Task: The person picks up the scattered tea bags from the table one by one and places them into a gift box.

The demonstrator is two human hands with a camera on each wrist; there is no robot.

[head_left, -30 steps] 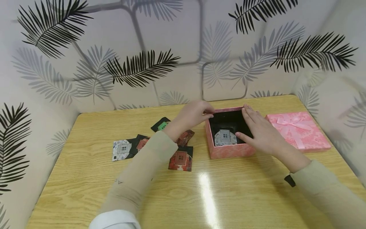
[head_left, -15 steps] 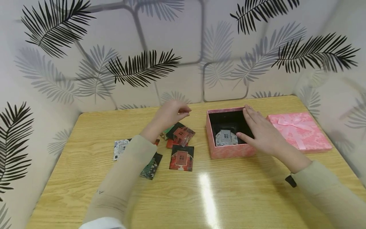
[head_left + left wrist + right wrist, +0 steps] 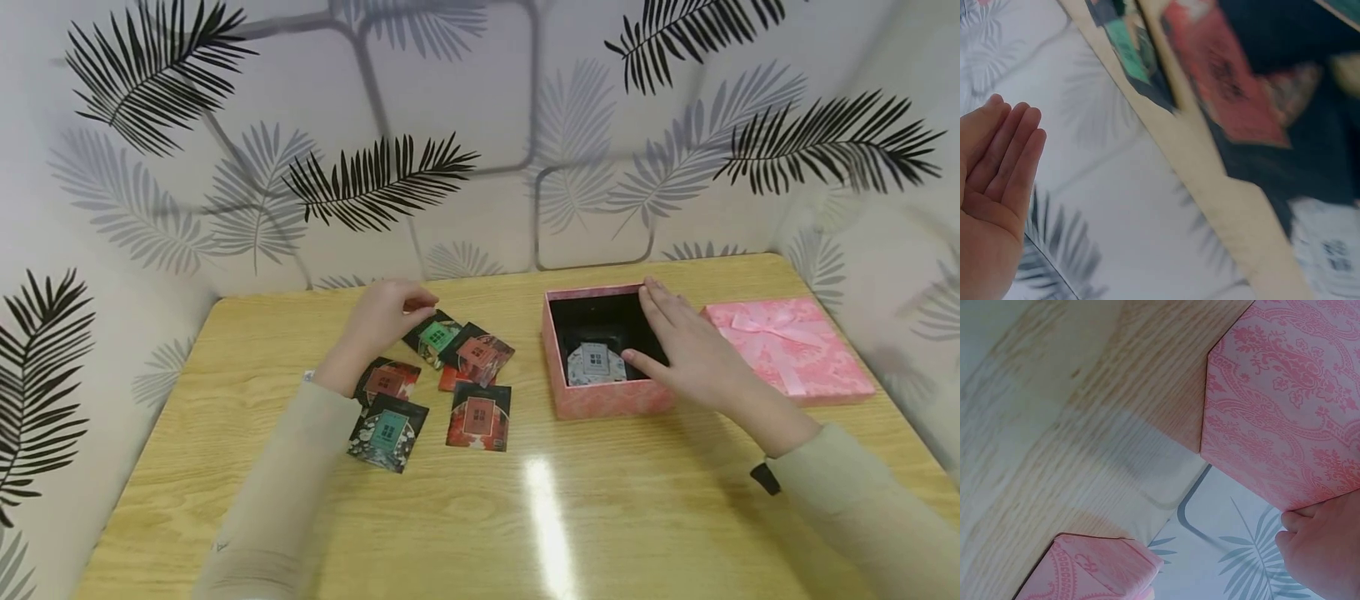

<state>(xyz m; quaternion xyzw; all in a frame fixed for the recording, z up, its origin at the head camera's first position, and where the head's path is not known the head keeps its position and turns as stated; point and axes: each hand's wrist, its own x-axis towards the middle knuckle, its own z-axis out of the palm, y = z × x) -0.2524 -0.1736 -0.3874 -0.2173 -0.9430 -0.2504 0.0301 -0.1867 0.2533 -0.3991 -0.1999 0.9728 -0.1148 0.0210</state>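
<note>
My left hand (image 3: 378,315) hovers over the left part of a loose group of small square sachets, fingers slightly bent and nothing held. Nearest its fingertips lies a black sachet with a green label (image 3: 437,335). Beside that are a red-labelled sachet (image 3: 480,357), a red one (image 3: 478,417) and another green-labelled sachet (image 3: 387,431). The left wrist view shows the fingers (image 3: 1019,153) extended and bare. My right hand (image 3: 693,354) rests along the right rim of a pink gift box (image 3: 611,402), thumb stretched over its inside. A white sachet (image 3: 596,362) lies within the black interior.
The pink lid (image 3: 795,346) with a ribbon bow lies right of the box. All stands on a wooden table (image 3: 600,517), backed by a leaf-patterned wall (image 3: 465,208). My left forearm covers part of a white sachet (image 3: 1329,250).
My left hand has moved left from the box's far left corner, over the sachets, uncovering several of them. The right hand stays on the box rim.
</note>
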